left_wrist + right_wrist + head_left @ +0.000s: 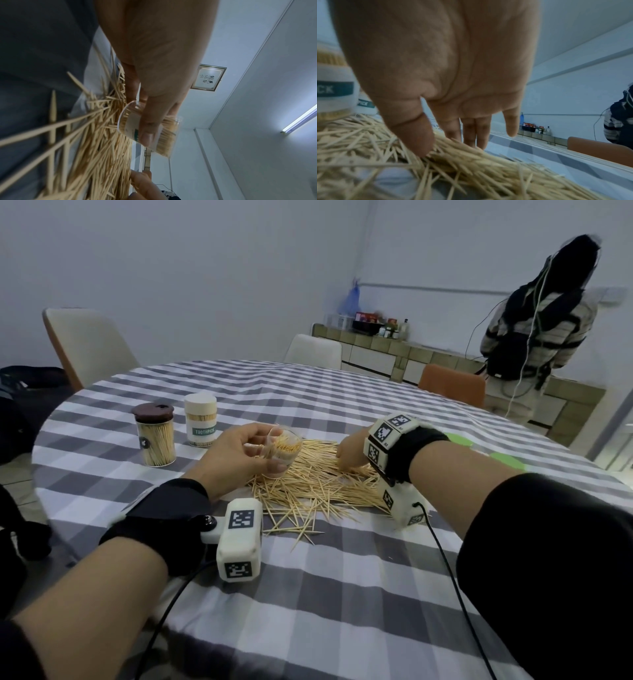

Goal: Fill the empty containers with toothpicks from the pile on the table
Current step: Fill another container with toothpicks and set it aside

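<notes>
Over the pile (315, 477) at mid-table, a clear cup (279, 451) partly filled with toothpicks is gripped, tilted, by the left hand (239, 455). Just right, the pile is touched by the right hand's (352, 451) straightened fingers (469, 134). Two filled containers (156, 434) stand far left.

Tablecloth (342, 594): grey-and-white check.
Toothpick pile (318, 484): pale straw yellow.
Held container (282, 451): clear, white label with green band, pale toothpicks inside.
Capped jar (154, 436): clear body, dark brown lid, small black mark.
Labelled container (201, 419): white lid, white label, teal band with white lettering.
Near chair (85, 344): cream seat, brown edge.
Far chair (452, 385): orange.
Sleeves (555, 559): black.
Wrist units (239, 539): white, black-and-white square markers.
</notes>
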